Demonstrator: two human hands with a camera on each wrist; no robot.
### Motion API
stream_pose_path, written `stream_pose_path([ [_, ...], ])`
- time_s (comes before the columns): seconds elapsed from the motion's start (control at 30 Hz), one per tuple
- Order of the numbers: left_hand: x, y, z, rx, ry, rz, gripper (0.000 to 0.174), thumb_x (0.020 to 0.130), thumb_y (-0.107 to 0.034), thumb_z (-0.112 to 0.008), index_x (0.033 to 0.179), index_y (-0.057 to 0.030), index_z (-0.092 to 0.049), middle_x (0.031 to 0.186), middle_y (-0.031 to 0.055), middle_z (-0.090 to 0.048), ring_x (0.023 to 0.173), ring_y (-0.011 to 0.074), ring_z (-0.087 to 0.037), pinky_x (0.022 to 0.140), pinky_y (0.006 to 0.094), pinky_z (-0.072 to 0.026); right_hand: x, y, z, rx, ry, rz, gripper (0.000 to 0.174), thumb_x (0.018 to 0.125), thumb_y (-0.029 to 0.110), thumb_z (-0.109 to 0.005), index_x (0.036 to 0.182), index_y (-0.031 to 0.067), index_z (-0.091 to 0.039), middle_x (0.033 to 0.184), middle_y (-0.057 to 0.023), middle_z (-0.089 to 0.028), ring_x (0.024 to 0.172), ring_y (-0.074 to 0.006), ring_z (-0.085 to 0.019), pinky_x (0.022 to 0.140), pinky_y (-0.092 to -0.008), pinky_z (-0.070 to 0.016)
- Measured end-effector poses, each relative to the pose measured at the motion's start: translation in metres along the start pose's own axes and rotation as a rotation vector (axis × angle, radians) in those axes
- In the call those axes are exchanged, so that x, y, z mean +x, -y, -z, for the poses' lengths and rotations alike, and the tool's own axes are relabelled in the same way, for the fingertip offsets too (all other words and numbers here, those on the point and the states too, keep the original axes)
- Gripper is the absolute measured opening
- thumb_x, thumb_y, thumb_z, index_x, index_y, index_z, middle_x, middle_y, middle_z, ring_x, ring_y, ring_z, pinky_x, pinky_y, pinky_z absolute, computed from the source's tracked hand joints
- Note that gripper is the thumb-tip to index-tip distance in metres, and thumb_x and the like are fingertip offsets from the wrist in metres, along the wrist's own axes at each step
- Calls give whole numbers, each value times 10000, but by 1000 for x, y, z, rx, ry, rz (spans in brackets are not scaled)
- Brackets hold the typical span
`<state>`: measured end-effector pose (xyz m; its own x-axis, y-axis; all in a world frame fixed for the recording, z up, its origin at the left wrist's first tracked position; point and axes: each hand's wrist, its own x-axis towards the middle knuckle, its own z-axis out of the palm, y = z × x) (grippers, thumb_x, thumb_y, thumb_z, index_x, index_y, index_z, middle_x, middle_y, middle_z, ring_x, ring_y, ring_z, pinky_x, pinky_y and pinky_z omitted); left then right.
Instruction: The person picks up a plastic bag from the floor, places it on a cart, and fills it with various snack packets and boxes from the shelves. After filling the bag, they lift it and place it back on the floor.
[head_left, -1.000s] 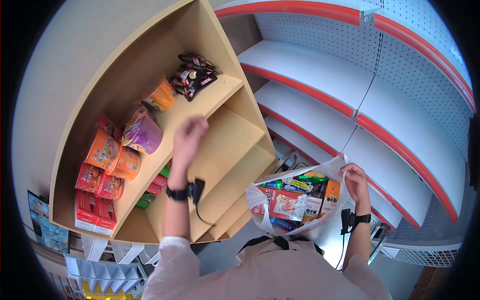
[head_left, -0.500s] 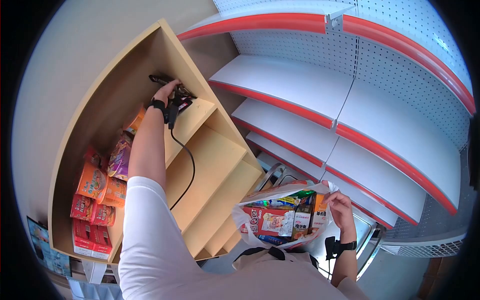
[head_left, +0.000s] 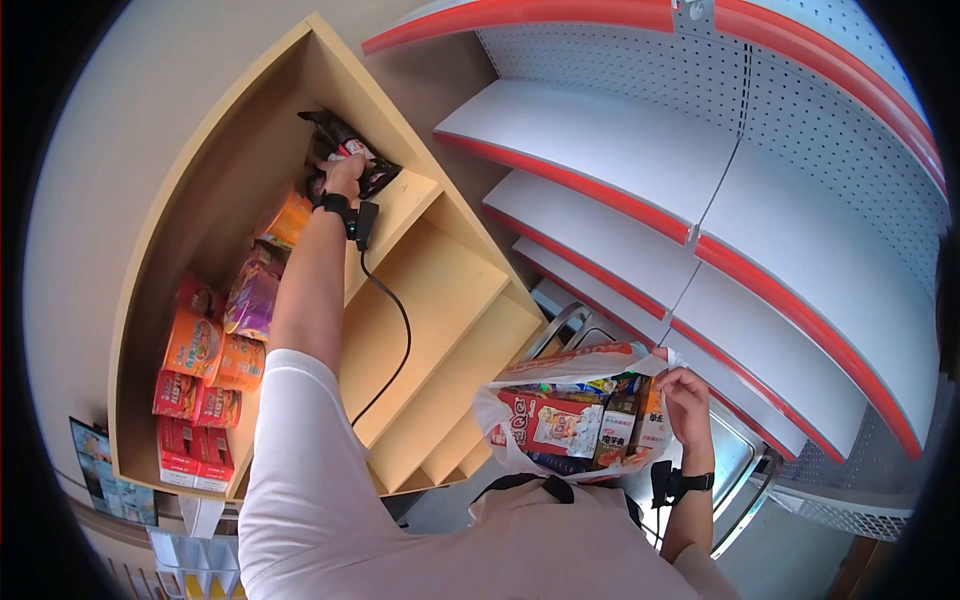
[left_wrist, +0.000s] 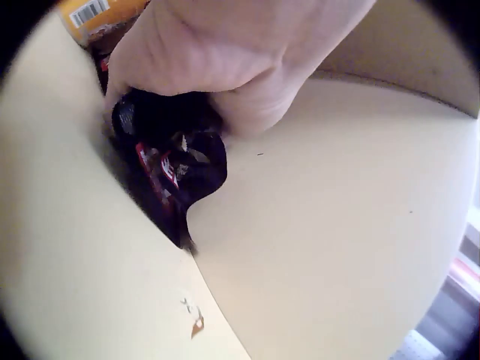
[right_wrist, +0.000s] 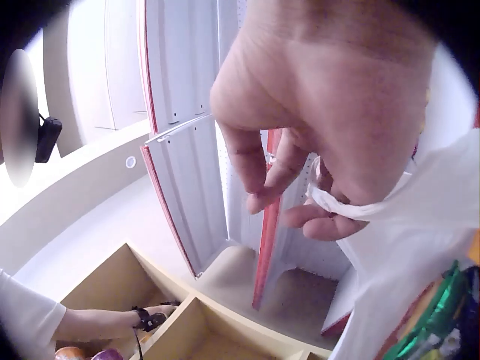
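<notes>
On the top level of the wooden shelf, my left hand (head_left: 343,178) grips black snack packets (head_left: 380,178) with red and white print. The left wrist view shows its fingers curled over a crumpled black packet (left_wrist: 172,169) in the shelf corner; the fingertips are partly hidden. Down at the right, my right hand (head_left: 686,405) holds up the handle of a white plastic bag (right_wrist: 427,199), its fingers hooked through the loop. Inside the bag lie a red box (head_left: 560,422), upright cartons (head_left: 616,430) and colourful snack packages.
Left of the packets stand an orange noodle cup (head_left: 290,220), a purple one (head_left: 255,292) and stacked orange and red cups (head_left: 195,340), with red-and-white boxes (head_left: 195,468) at the end. The wooden unit (head_left: 400,350) adjoins white shelves (head_left: 590,135) with red edges. A metal cart (head_left: 735,450) is behind the bag.
My left hand has moved from in front of the noodle cups up to the black packets and taken hold there. My right hand still holds the bag.
</notes>
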<state>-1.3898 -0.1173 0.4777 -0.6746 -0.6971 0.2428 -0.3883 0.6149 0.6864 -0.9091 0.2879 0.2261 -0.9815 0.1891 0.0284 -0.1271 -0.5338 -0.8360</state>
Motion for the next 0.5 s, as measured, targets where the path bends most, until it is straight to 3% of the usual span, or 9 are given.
stream_pose_path([
  [0.03,2,11,5,-436,192,-12,1069,618,-18,-718,1447,-40,-43,1323,204,-419,1178,350,-489,893,434,-504,2,1,-1,16,-4,-9,124,781,76,-559,803,-27,-624,1275,-166,-538,869,-154,-543,836,-293,-401],
  [0.13,-37,12,29,-363,96,-81,1084,592,20,-711,1444,-45,-43,1294,217,-442,1108,352,-540,819,416,-542,8,-5,3,67,8,-19,130,787,83,-556,820,-25,-619,1263,-168,-545,848,-155,-534,830,-288,-401],
  [0.17,-53,11,41,-356,92,-81,1028,598,72,-683,1429,-39,-88,1258,223,-454,1059,329,-570,789,446,-552,9,-3,3,65,12,-22,130,787,83,-556,820,-25,-619,1263,-168,-545,848,-155,-534,830,-288,-401],
  [0.2,-37,22,33,-355,89,-78,1028,598,72,-683,1429,-39,-88,1258,223,-454,1059,329,-570,789,446,-552,10,-3,3,72,1,-27,132,782,71,-546,826,-27,-622,1249,-156,-552,822,-152,-526,809,-289,-407],
  [0.23,-16,36,23,-425,114,-123,985,607,101,-661,1417,-34,-118,1240,218,-460,1036,316,-581,774,446,-557,11,-3,3,80,-11,-33,137,776,59,-536,831,-29,-625,1236,-145,-560,796,-149,-518,788,-289,-413],
  [0.33,-77,35,73,-612,224,-126,891,615,178,-602,1378,-32,-192,1172,181,-497,962,298,-615,758,439,-562,14,-2,3,100,-4,-42,140,786,76,-541,837,-24,-625,1224,-144,-568,796,-148,-518,788,-286,-411],
  [0.4,-104,42,98,-910,481,-195,861,601,172,-635,1350,-54,-274,1237,189,-491,1040,310,-592,801,439,-558,16,-3,3,90,-1,-46,141,792,79,-542,847,-21,-624,1226,-149,-565,795,-146,-513,789,-286,-410],
  [0.5,-133,58,136,-1070,804,-213,681,642,224,-582,1236,-48,-391,1063,137,-602,911,313,-645,793,450,-565,19,0,-2,78,-1,-39,146,793,77,-549,870,-21,-626,1208,-166,-568,801,-141,-505,776,-272,-408],
])
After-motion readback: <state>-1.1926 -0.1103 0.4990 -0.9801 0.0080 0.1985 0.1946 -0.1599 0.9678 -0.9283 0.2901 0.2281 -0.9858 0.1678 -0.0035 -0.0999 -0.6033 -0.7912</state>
